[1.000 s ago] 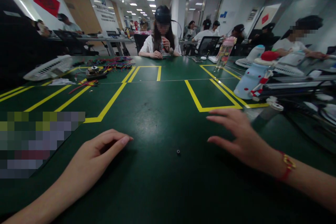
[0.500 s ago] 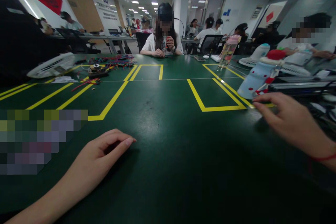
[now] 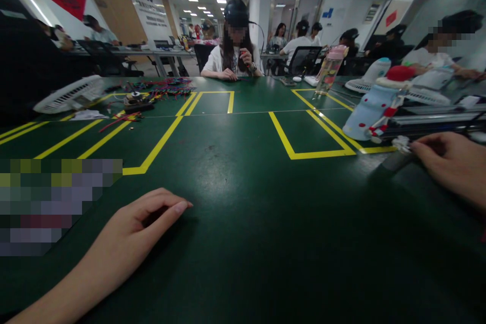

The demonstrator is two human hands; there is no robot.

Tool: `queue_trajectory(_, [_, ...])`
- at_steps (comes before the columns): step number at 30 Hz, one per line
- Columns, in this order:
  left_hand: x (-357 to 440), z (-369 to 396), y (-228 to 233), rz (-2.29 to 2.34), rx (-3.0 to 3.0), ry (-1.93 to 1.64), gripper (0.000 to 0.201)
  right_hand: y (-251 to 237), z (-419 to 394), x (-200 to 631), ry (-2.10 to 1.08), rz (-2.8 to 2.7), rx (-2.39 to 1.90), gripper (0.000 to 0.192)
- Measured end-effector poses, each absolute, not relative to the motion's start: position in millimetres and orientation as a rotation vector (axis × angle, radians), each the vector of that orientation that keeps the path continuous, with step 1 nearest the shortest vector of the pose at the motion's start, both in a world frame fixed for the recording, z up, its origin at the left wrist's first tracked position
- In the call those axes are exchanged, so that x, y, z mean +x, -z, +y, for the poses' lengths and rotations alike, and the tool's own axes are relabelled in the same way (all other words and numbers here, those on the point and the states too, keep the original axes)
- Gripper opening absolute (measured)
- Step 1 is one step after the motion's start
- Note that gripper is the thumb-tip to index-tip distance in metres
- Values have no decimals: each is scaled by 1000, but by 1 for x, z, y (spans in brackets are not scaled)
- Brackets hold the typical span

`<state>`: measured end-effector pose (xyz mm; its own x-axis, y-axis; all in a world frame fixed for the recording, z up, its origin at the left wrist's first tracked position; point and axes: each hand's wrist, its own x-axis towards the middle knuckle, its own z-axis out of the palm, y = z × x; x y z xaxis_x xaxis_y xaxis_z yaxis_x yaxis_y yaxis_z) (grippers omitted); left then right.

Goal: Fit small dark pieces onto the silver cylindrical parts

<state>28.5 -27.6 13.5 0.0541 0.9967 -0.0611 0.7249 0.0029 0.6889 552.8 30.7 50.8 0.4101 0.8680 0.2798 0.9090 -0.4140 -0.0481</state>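
Low over the green table (image 3: 243, 243), my left hand (image 3: 146, 223) is closed, its thumb tip pressed against the index finger. Nothing shows at the tips; its other fingers are partly hidden. At the right edge of the view, my right hand (image 3: 451, 164) pinches thumb and fingers together at a small white crumpled thing (image 3: 401, 144). Its kind is unclear, and a greyish, blurred patch lies just below it. Just beyond stands a light blue bottle (image 3: 366, 114) with a red top and a dangling red-and-white strap.
Yellow tape (image 3: 322, 155) marks areas on the table. Tangled coloured wires (image 3: 167, 88) and a white fan (image 3: 70, 95) lie at the far left. A clear bottle with a pink lid (image 3: 329, 72) stands at the back right. A person (image 3: 233, 53) sits opposite, one hand raised.
My right hand has moved right, away from the blue bottle, and the white crumpled thing now shows at its fingertips. My left hand has barely moved. The view has shifted slightly.
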Motion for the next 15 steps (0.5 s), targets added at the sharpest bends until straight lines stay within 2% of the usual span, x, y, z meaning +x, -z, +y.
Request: queue_trajectory(15, [30,-29,-17,1708,1807,-619,31,-55,26,558,102,-1507,-2399,34])
